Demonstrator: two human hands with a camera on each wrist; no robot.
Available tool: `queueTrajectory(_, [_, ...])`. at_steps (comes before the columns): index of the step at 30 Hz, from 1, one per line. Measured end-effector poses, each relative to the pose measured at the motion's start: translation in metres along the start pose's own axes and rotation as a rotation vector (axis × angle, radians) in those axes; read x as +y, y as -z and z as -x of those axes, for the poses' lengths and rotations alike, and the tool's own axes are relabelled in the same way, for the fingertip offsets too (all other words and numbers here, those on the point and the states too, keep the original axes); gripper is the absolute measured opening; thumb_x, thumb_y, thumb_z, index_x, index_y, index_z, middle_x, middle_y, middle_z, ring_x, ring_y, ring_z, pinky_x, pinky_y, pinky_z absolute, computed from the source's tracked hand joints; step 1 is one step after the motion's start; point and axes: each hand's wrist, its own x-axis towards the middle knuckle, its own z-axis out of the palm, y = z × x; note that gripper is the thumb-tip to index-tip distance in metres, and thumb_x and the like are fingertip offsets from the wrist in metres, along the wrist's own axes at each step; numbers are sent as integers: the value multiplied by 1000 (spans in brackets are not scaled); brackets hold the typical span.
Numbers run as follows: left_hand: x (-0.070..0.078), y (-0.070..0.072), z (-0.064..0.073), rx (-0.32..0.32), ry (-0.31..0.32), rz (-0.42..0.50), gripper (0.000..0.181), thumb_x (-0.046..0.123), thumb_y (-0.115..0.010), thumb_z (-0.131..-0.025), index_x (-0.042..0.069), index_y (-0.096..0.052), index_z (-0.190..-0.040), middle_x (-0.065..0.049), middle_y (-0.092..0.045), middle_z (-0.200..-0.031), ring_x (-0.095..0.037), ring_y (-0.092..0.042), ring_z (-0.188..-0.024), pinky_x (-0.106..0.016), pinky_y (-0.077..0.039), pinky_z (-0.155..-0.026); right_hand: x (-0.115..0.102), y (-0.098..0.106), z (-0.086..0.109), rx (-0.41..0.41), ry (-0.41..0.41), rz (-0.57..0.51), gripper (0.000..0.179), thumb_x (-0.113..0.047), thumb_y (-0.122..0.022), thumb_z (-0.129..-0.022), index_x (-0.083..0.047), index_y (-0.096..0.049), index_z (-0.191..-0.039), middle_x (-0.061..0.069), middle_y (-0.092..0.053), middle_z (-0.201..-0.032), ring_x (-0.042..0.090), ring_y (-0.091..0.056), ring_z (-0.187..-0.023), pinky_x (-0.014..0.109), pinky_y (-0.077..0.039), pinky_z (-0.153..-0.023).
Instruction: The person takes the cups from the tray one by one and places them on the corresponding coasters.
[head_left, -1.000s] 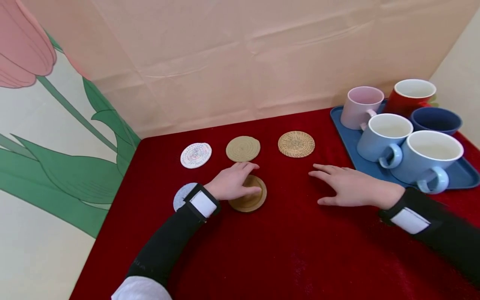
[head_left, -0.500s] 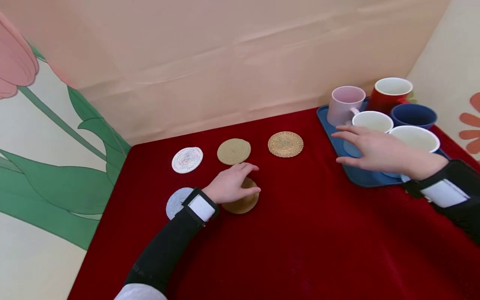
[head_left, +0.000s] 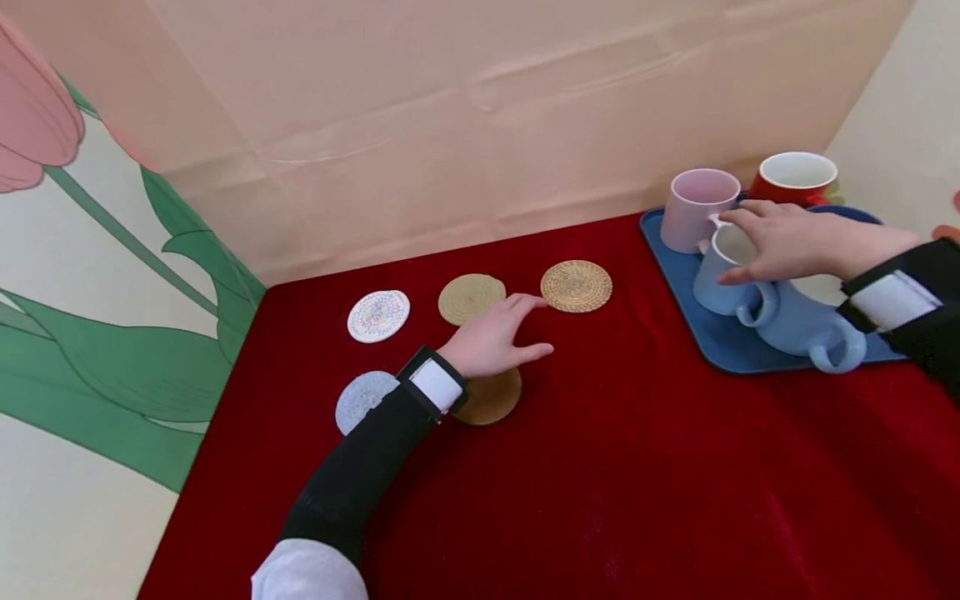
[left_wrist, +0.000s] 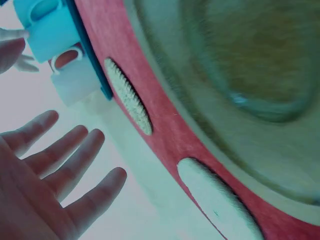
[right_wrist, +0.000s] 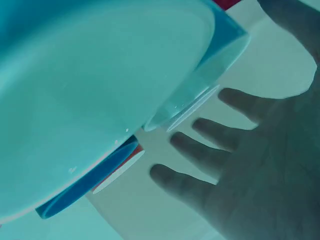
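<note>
A tray (head_left: pixel 722 343) keeps mugs (head_left: pixel 787 321) together at two o'clock. Left hand (head_left: pixel 495 337) and right hand (head_left: pixel 806 239), fingers spread, apparently grip nothing.

from the head we look forward and down over the red cloth (head_left: pixel 637 483). at the left wrist we face, tilted and close, the brown coaster (left_wrist: pixel 250 65); at the right wrist, a mug (right_wrist: pixel 100 90), very near. head and left wrist both show us the tray (head_left: pixel 723 354).

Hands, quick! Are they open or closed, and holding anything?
Left hand: open, holding nothing, near the brown coaster.
Right hand: open, holding nothing, over the light blue mugs.
</note>
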Motion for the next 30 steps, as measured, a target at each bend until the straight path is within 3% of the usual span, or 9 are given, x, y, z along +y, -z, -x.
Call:
queueTrajectory(7, [3, 4, -27, 57, 39, 104, 63, 45, -61, -94, 12, -42, -144, -6, -46, -140, -14, -48, -122, -26, -41, -97, 11, 4, -1, -75, -33, -41, 91, -45, -72, -83, 12, -30, -139, 39, -40, -123, 54, -44, -106, 63, -47, -76])
queueTrajectory(12, [6, 4, -41, 146, 42, 248, 58, 38, -64, -94, 10, -45, -141, -4, -51, -136, -16, -52, -117, -23, -42, -92, 20, 3, -3, -17, 3, -44, 81, -39, -77, -80, 9, -40, -133, 29, -55, -108, 43, -52, -98, 54, -49, -72])
queueTrajectory(18, [15, -6, -53, 211, 6, 474, 47, 31, -63, -96, 9, -50, -136, -5, -54, -134, -22, -54, -116, -31, -47, -90, 28, 3, -3, -25, 7, -70, 83, -41, -79, -79, 7, -41, -136, 29, -57, -112, 38, -56, -97, 54, -48, -75])
queueTrajectory(21, [23, -13, -60, 218, -17, 540, 45, 29, -64, -95, 9, -52, -134, -7, -56, -132, -21, -56, -113, -31, -48, -88, 27, 3, -1, -21, -1, -72, 83, -42, -79, -78, 7, -43, -134, 27, -59, -110, 37, -57, -96, 54, -48, -75])
queueTrajectory(24, [32, -18, -68, 199, -23, 562, 45, 28, -65, -95, 9, -52, -133, -6, -56, -131, -16, -56, -110, -24, -47, -87, 25, 3, 1, -13, -19, -78, 82, -43, -79, -78, 6, -44, -133, 23, -61, -105, 33, -58, -92, 52, -49, -72])
queueTrajectory(30, [50, -29, -84, 157, 3, 610, 44, 29, -64, -95, 8, -53, -133, -1, -57, -128, -14, -56, -108, -17, -46, -83, 22, 2, 2, 11, -35, -64, 85, -48, -78, -77, 8, -43, -131, 23, -61, -104, 34, -57, -91, 52, -49, -71])
